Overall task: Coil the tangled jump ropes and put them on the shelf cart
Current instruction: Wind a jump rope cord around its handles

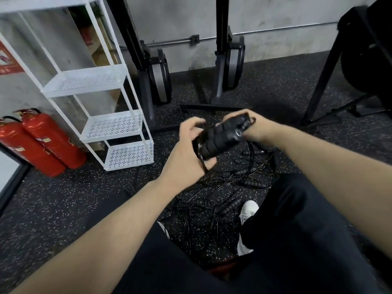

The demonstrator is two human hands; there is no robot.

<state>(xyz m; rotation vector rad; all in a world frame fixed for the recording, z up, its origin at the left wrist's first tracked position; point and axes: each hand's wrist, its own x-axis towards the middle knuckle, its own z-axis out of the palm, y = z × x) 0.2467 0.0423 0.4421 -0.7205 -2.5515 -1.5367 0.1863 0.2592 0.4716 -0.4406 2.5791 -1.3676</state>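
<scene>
Paired handles are gripped by both the left hand and right hand, keeping cord gathered above the floor tangle for coiling.

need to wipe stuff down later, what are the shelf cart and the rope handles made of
Shelf cart: looks like white painted metal, thin tube frame and perforated trays. Jump rope handles, held by both hands: black, ribbed and matte, probably foam or rubber; blur leaves it open.
</scene>
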